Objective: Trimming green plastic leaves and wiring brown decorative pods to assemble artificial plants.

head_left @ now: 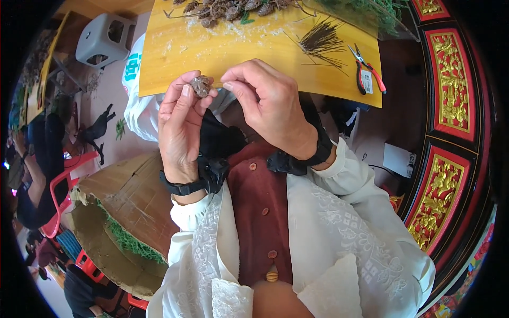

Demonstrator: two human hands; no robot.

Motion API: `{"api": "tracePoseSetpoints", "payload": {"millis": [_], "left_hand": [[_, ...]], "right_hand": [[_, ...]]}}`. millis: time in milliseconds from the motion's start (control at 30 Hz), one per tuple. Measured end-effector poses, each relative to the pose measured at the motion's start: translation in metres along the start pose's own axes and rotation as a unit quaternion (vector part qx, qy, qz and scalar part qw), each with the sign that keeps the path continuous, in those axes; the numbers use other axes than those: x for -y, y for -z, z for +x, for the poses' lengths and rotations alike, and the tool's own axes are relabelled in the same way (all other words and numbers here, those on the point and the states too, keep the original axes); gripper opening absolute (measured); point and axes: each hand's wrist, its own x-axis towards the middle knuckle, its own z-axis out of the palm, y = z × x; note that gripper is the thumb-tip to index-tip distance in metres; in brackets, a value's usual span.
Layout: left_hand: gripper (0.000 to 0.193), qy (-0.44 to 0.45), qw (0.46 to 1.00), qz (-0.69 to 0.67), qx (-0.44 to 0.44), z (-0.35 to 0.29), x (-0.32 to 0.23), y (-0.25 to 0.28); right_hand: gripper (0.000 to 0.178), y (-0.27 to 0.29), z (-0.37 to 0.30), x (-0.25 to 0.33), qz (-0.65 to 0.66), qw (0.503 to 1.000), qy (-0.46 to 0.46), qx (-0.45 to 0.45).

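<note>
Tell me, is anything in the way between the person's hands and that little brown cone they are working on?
Nothing visible is. The left hand already pinches the small brown cone between thumb and fingers. The right hand has its fingertips beside it, at a thin wire sticking out of the cone, above the edge of the yellow table.

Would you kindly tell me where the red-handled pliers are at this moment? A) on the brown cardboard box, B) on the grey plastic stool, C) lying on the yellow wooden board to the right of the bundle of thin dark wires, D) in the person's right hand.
C: the red-handled pliers lie untouched on the yellow wooden board, right of the bundle of thin dark wires, while both hands are busy at a small brown pine cone.
</note>
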Motion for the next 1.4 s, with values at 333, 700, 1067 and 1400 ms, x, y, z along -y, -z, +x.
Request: {"api": "tracePoseSetpoints", "payload": {"millis": [333,700,1067,1400], "left_hand": [[0.026,-0.005,0.998,-0.055,0.036,0.0,0.004,-0.003],[0.026,-0.006,0.999,-0.012,0.045,0.0,0.005,-0.003],[0.025,0.009,0.996,-0.049,0.078,-0.001,0.01,-0.005],[0.026,-0.004,0.994,-0.007,0.11,-0.001,0.011,-0.003]], "right_hand": [[0.008,0.002,0.001,0.002,0.031,0.999,-0.02,-0.004],[0.007,0.006,0.004,-0.002,0.057,0.998,-0.027,0.011],[0.006,0.011,0.002,-0.007,0.154,0.981,-0.101,0.059],[0.005,0.026,0.016,-0.01,0.062,0.995,0.043,0.071]]}}
